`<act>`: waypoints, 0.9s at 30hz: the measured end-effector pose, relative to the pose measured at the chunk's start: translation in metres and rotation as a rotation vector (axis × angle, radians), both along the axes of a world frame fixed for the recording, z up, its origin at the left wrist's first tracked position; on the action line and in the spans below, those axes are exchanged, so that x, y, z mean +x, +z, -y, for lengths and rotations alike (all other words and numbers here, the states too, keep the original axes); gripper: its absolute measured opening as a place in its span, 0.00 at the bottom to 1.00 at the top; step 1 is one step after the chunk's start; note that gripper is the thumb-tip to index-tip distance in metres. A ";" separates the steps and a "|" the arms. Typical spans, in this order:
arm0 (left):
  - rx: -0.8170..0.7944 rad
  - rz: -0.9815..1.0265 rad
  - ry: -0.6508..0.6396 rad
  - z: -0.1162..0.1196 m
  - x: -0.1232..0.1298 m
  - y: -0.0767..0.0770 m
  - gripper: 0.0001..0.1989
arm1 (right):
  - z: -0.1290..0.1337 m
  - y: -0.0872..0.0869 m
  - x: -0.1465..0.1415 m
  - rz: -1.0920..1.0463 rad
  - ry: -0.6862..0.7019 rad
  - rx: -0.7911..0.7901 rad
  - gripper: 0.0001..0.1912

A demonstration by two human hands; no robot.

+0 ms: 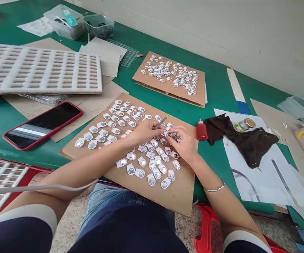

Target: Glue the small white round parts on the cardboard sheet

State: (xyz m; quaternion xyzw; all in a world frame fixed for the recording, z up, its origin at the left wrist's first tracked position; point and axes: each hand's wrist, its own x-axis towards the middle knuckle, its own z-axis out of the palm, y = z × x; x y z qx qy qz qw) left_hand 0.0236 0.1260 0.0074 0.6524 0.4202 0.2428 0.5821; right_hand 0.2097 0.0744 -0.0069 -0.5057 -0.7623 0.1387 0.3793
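A brown cardboard sheet [179, 196] lies at the table's front edge, covered with many small round silver pieces on white paper tabs. Over its middle, my left hand [146, 130] is closed around a thin grey tool [161, 122] with a yellowish end; its exact kind is unclear. One silver piece on a white tab [165, 133] sits between the fingertips of both hands. My right hand [184, 143] pinches that piece from the right with thumb and forefinger. The left fingertips touch its other side, partly hidden.
More silver pieces lie on a cardboard stack [144, 75] behind. A red bottle [202, 130], dark cloth [254, 144] and glass jar [244, 124] are at right. At left lie a phone [44, 124] and a white foam tray [41, 70]; plastic tubs [99, 28] stand behind.
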 end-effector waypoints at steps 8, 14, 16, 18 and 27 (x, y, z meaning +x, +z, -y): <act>0.018 -0.021 0.014 0.002 0.001 0.002 0.10 | 0.001 0.001 -0.001 -0.018 -0.034 0.009 0.08; 0.034 -0.013 -0.009 0.001 0.001 0.001 0.10 | 0.001 0.000 0.000 0.020 0.023 0.007 0.08; 0.032 -0.001 -0.012 0.001 0.001 0.000 0.10 | 0.001 -0.001 0.000 0.020 0.025 0.007 0.06; 0.031 0.004 -0.008 0.001 0.002 -0.001 0.10 | 0.001 -0.001 0.000 0.009 0.029 0.006 0.04; -0.040 0.042 -0.016 0.001 0.001 -0.002 0.08 | 0.001 -0.001 0.001 0.002 0.025 -0.014 0.05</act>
